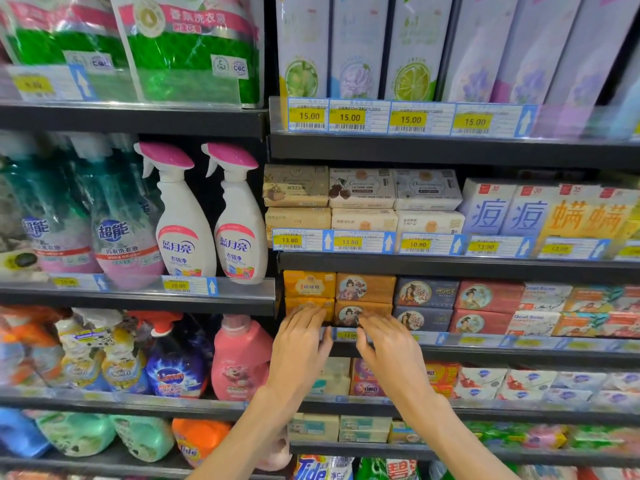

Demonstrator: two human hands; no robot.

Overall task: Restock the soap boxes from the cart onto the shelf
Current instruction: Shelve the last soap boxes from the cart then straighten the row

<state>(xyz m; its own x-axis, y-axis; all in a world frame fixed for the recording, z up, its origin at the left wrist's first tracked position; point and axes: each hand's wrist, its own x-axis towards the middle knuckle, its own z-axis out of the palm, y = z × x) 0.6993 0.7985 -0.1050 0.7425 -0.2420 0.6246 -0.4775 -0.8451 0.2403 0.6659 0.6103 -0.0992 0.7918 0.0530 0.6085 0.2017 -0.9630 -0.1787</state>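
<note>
The yellow soap boxes (309, 285) sit two high at the left end of the shelf (485, 351), hard beside the orange portrait boxes (365, 288). Their faces look flat, square and undented. Your left hand (300, 344) lies with straight fingers on the lower yellow box; your right hand (389, 344) touches the lower orange one the same way, so neither grip holds anything. You seem to be squaring the stacks. The cart is out of view, so the remaining stock cannot be judged.

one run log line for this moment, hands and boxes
left hand: fingers on lower yellow soap box | right hand: fingers on lower orange soap box | cart: unseen
</note>
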